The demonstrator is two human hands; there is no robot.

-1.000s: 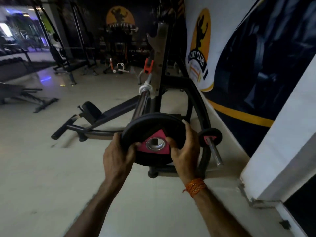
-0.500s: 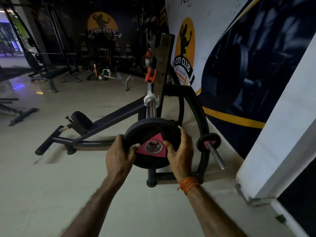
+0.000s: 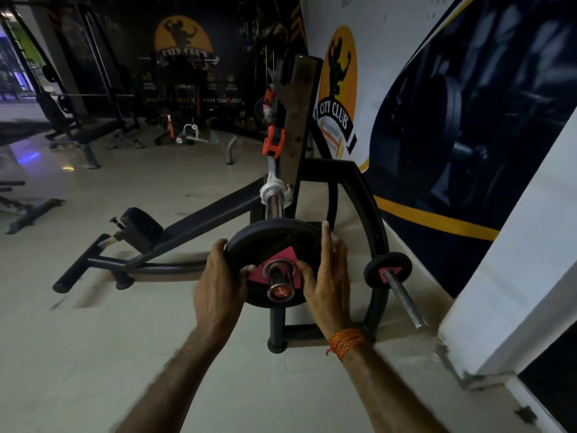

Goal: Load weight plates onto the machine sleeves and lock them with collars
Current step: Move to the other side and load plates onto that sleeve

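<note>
A black weight plate [image 3: 265, 242] with a pink triangle round its hub sits on the end of the chrome sleeve [image 3: 280, 287], whose red-capped tip pokes out through the hole. My left hand [image 3: 218, 282] grips the plate's left rim. My right hand [image 3: 327, 270] grips its right rim, fingers reaching over the top. Further up the same bar an orange and black collar [image 3: 273, 142] is clamped on. A smaller black plate [image 3: 388, 270] rests on a second chrome peg [image 3: 406, 301] to the right.
The black machine frame [image 3: 371, 220] curves behind the plate, close to the painted wall [image 3: 437, 120] on the right. A padded bench arm [image 3: 187, 226] stretches left over the pale floor. Racks and other machines stand far back left. A white pillar [image 3: 515, 276] rises at right.
The plate has slid onto the sleeve: earlier the hole was empty in front of the bar, now the sleeve's tip sticks out through it. Both hands kept their hold.
</note>
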